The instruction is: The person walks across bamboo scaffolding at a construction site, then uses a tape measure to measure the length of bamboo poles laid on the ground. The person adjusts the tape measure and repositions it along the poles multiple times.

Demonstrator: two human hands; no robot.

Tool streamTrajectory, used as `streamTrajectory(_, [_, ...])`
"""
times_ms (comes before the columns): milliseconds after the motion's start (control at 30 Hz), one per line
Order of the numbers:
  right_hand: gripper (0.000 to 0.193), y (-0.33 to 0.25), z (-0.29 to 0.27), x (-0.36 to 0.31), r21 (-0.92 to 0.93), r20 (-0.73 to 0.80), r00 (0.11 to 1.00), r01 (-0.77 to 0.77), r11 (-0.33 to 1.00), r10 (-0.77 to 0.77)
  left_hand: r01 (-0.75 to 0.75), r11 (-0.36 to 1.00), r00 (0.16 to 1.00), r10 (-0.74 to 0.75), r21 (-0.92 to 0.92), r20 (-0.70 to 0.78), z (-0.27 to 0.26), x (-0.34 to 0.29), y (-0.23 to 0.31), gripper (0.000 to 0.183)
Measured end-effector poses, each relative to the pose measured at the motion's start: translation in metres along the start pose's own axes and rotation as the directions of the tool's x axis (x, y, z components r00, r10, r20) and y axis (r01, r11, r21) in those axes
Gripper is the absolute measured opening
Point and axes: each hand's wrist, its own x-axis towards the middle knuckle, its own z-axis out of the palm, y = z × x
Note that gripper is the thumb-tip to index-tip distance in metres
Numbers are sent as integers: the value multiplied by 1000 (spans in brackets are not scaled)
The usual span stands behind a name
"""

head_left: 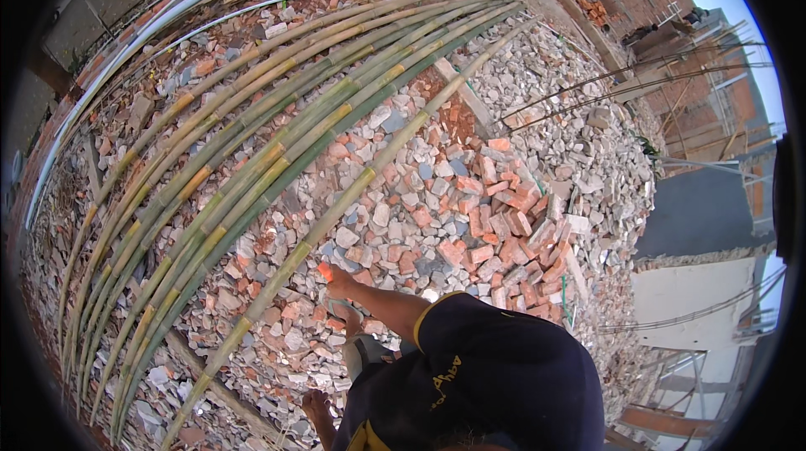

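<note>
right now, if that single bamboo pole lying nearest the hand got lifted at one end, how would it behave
The bamboo pole is very long and thin, so it would probably sag and bow rather than lift straight. It looks green, so likely heavier than dry cane. Resting on uneven brick rubble, it may snag instead of rolling freely. The right hand holding a brick piece is beside it.

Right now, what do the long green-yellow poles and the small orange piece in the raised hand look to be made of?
The long green-yellow poles look like raw bamboo: ringed joints, matte skin. The small orange piece, pinched in the right hand, seems to be fired clay brick, rough and dull like the broken red bricks nearby.
</note>
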Motion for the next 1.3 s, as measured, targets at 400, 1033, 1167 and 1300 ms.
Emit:
streamTrajectory(400, [27, 22, -6, 10, -22, 46, 998, -34, 999, 35, -55, 998, 965, 64, 41, -253, 17, -16, -11, 34])
streamTrajectory(1033, [26, 7, -34, 18, 279, 280, 960, -93, 956, 11, 44, 963, 915, 68, 267, -397, 37, -23, -33, 40])
streamTrajectory(1167, [22, 17, -33, 15, 368, 377, 926, -157, 916, 7, -21, 992, 913, 70, 125, -403, 28, -20, -32, 37])
streamTrajectory(1300, [29, 24, -17, 13, -70, 125, 992, 16, 997, -7, -47, 980, 973, 1, -193, -233, 16, -19, -21, 29])
